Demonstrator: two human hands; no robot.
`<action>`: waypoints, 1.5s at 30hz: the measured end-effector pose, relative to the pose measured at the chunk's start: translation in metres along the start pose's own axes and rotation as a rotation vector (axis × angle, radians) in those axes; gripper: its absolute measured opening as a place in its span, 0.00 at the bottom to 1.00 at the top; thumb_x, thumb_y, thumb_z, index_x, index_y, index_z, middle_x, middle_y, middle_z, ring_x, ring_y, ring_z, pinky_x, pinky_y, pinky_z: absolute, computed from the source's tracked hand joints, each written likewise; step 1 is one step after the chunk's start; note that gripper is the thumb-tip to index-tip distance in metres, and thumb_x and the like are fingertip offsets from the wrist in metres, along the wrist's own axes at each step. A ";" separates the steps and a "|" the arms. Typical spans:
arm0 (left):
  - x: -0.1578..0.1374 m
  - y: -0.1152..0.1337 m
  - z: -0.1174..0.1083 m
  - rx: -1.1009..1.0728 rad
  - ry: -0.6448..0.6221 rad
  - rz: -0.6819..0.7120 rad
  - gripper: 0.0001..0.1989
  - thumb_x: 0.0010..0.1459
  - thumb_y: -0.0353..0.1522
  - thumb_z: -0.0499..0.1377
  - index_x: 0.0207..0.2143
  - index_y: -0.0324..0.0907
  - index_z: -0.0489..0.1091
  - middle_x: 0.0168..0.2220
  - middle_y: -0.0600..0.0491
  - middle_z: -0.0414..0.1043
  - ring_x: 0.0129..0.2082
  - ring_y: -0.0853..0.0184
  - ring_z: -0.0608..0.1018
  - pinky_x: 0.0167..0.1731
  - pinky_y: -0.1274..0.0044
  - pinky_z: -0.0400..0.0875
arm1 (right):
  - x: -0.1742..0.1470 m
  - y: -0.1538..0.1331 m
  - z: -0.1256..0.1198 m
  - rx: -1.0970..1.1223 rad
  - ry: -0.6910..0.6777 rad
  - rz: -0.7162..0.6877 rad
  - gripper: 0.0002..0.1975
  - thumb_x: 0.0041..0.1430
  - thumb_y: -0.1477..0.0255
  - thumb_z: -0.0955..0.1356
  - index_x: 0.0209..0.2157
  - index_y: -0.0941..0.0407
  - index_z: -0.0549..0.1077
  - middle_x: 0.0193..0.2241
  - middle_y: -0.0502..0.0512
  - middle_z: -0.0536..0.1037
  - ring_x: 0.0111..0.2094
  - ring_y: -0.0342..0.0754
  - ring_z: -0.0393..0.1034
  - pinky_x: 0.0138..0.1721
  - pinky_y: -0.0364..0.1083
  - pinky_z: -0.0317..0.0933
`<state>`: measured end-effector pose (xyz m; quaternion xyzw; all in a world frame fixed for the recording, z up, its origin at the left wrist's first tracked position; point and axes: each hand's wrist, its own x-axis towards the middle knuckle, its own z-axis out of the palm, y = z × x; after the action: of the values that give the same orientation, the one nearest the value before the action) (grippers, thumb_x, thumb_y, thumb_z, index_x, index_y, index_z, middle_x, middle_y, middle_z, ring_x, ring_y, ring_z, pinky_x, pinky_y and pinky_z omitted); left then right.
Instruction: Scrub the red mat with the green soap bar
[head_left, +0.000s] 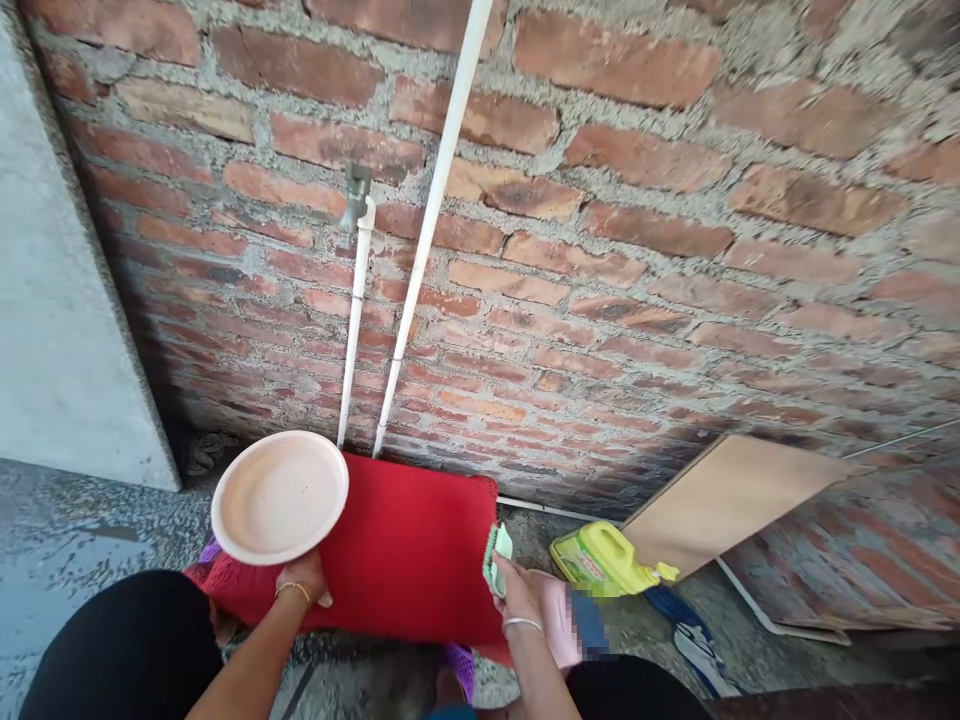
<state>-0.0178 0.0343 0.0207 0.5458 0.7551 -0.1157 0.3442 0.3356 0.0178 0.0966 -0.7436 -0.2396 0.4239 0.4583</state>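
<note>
My left hand (pixel 304 580) is at the near rim of a pale pink basin (pixel 281 495), its fingers mostly hidden beneath it. The basin looks empty and sits over the left end of a red mat (pixel 412 545). Between the fingers of my right hand (pixel 517 590) is a light green scrub brush (pixel 498 558), held upright at the mat's right edge with its bristles facing left. The red mat is spread out between my knees, and what supports it is mostly hidden.
A yellow detergent jug (pixel 604 560) lies tilted at the right, near a leaning brown board (pixel 739 495). A pink item (pixel 551 605) is beside my right wrist. White pipes (pixel 427 220) and a tap (pixel 356 195) run along the brick wall. Wet floor (pixel 75 540) shows at left.
</note>
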 end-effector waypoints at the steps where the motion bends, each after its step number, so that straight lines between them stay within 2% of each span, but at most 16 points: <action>1: -0.001 -0.001 0.000 -0.018 0.002 0.003 0.42 0.26 0.30 0.70 0.51 0.42 0.65 0.55 0.41 0.68 0.55 0.54 0.70 0.53 0.69 0.66 | -0.012 -0.005 0.001 0.060 0.023 0.039 0.18 0.40 0.59 0.72 0.32 0.51 0.66 0.21 0.47 0.72 0.20 0.45 0.68 0.18 0.42 0.58; 4: -0.001 -0.005 0.000 -0.052 -0.007 0.016 0.43 0.25 0.33 0.71 0.50 0.44 0.66 0.54 0.41 0.68 0.55 0.53 0.70 0.51 0.67 0.68 | -0.044 -0.023 -0.006 0.123 0.028 0.103 0.19 0.37 0.59 0.73 0.31 0.52 0.68 0.16 0.44 0.70 0.16 0.42 0.64 0.15 0.39 0.54; 8: 0.001 -0.008 0.000 -0.039 -0.001 0.051 0.39 0.23 0.35 0.71 0.45 0.45 0.69 0.52 0.42 0.71 0.53 0.50 0.71 0.48 0.66 0.69 | -0.071 -0.042 -0.028 0.136 0.025 0.020 0.23 0.34 0.58 0.74 0.32 0.53 0.69 0.16 0.44 0.71 0.16 0.41 0.64 0.15 0.38 0.53; 10: 0.002 -0.008 0.000 -0.028 0.007 0.072 0.38 0.23 0.35 0.71 0.44 0.44 0.69 0.51 0.42 0.71 0.53 0.51 0.72 0.48 0.66 0.69 | -0.078 -0.047 -0.040 0.155 0.035 -0.005 0.24 0.33 0.58 0.75 0.33 0.53 0.69 0.17 0.44 0.72 0.16 0.40 0.64 0.15 0.38 0.54; 13: 0.000 -0.007 0.000 -0.023 0.009 0.082 0.37 0.24 0.34 0.70 0.45 0.43 0.69 0.52 0.42 0.71 0.53 0.52 0.71 0.48 0.67 0.70 | -0.081 -0.048 -0.051 0.189 0.035 0.032 0.25 0.34 0.57 0.75 0.34 0.53 0.69 0.16 0.45 0.71 0.16 0.41 0.64 0.16 0.38 0.55; 17: -0.006 -0.006 -0.002 -0.037 0.019 0.059 0.37 0.27 0.33 0.69 0.46 0.42 0.68 0.53 0.41 0.70 0.53 0.53 0.71 0.47 0.68 0.70 | -0.079 -0.043 -0.044 0.298 -0.063 0.126 0.21 0.40 0.53 0.72 0.31 0.53 0.68 0.17 0.46 0.71 0.17 0.42 0.65 0.17 0.39 0.56; 21: -0.011 -0.005 -0.005 -0.032 0.012 0.024 0.37 0.30 0.32 0.68 0.48 0.41 0.67 0.54 0.41 0.69 0.54 0.55 0.71 0.47 0.71 0.70 | -0.077 -0.031 -0.009 0.289 -0.258 0.203 0.19 0.43 0.54 0.70 0.31 0.54 0.68 0.19 0.48 0.72 0.20 0.43 0.68 0.20 0.39 0.57; 23: -0.014 -0.004 -0.007 -0.026 0.015 0.021 0.37 0.30 0.32 0.68 0.49 0.41 0.66 0.54 0.41 0.69 0.54 0.56 0.71 0.47 0.71 0.70 | -0.076 -0.023 0.016 0.168 -0.343 0.163 0.19 0.44 0.55 0.69 0.33 0.53 0.68 0.19 0.46 0.72 0.20 0.42 0.67 0.19 0.39 0.55; 25: -0.016 -0.003 -0.008 -0.018 0.030 0.019 0.36 0.31 0.32 0.69 0.48 0.41 0.67 0.53 0.42 0.70 0.53 0.56 0.72 0.47 0.71 0.71 | -0.074 -0.013 0.045 -0.055 -0.404 0.109 0.18 0.45 0.57 0.68 0.35 0.53 0.69 0.18 0.46 0.72 0.19 0.42 0.66 0.18 0.39 0.53; 28: -0.020 -0.002 -0.010 -0.005 0.050 0.018 0.33 0.33 0.33 0.68 0.47 0.40 0.67 0.50 0.42 0.72 0.52 0.57 0.73 0.47 0.72 0.70 | -0.073 0.001 0.091 -0.472 -0.410 -0.046 0.15 0.46 0.61 0.68 0.36 0.53 0.70 0.22 0.48 0.74 0.24 0.46 0.70 0.23 0.41 0.57; 32: -0.026 -0.001 -0.014 -0.004 0.028 0.015 0.36 0.34 0.33 0.68 0.49 0.38 0.64 0.50 0.42 0.71 0.52 0.57 0.73 0.48 0.72 0.69 | -0.078 0.013 0.146 -0.915 -0.388 -0.335 0.20 0.48 0.65 0.68 0.45 0.53 0.71 0.40 0.56 0.75 0.41 0.51 0.71 0.38 0.45 0.61; 34: -0.028 -0.001 -0.016 -0.004 0.027 0.013 0.36 0.35 0.34 0.68 0.50 0.39 0.63 0.51 0.43 0.71 0.52 0.57 0.73 0.48 0.72 0.69 | -0.081 0.019 0.164 -1.044 -0.411 -0.413 0.22 0.49 0.65 0.67 0.49 0.51 0.70 0.45 0.57 0.72 0.44 0.52 0.70 0.42 0.46 0.61; 36: -0.029 -0.001 -0.017 0.003 0.033 0.019 0.35 0.35 0.35 0.67 0.49 0.40 0.63 0.51 0.44 0.71 0.52 0.58 0.73 0.48 0.73 0.69 | -0.080 0.023 0.171 -1.136 -0.424 -0.453 0.23 0.50 0.65 0.67 0.50 0.48 0.69 0.47 0.57 0.70 0.47 0.53 0.68 0.45 0.47 0.60; 38: -0.029 -0.002 -0.018 0.008 0.035 0.026 0.35 0.36 0.36 0.66 0.50 0.40 0.63 0.51 0.44 0.71 0.52 0.58 0.73 0.48 0.73 0.68 | -0.073 0.026 0.166 -1.195 -0.411 -0.462 0.24 0.50 0.65 0.68 0.51 0.47 0.68 0.48 0.57 0.68 0.49 0.53 0.66 0.46 0.47 0.59; 40: -0.028 -0.002 -0.017 0.015 0.033 0.028 0.36 0.36 0.36 0.66 0.50 0.39 0.62 0.51 0.44 0.71 0.52 0.57 0.72 0.48 0.73 0.68 | -0.061 0.026 0.149 -1.220 -0.369 -0.434 0.24 0.51 0.64 0.67 0.51 0.46 0.68 0.49 0.56 0.68 0.50 0.53 0.66 0.47 0.47 0.58; 45: -0.024 -0.001 -0.016 0.021 0.016 0.034 0.36 0.35 0.34 0.66 0.51 0.39 0.63 0.50 0.44 0.72 0.51 0.56 0.73 0.47 0.72 0.69 | -0.022 0.018 0.067 -1.187 -0.136 -0.183 0.26 0.56 0.61 0.63 0.56 0.51 0.64 0.49 0.60 0.68 0.47 0.53 0.68 0.46 0.48 0.59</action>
<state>-0.0208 0.0249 0.0479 0.5631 0.7472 -0.1136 0.3342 0.2666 0.0249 0.0748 -0.8200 -0.5269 0.2230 -0.0168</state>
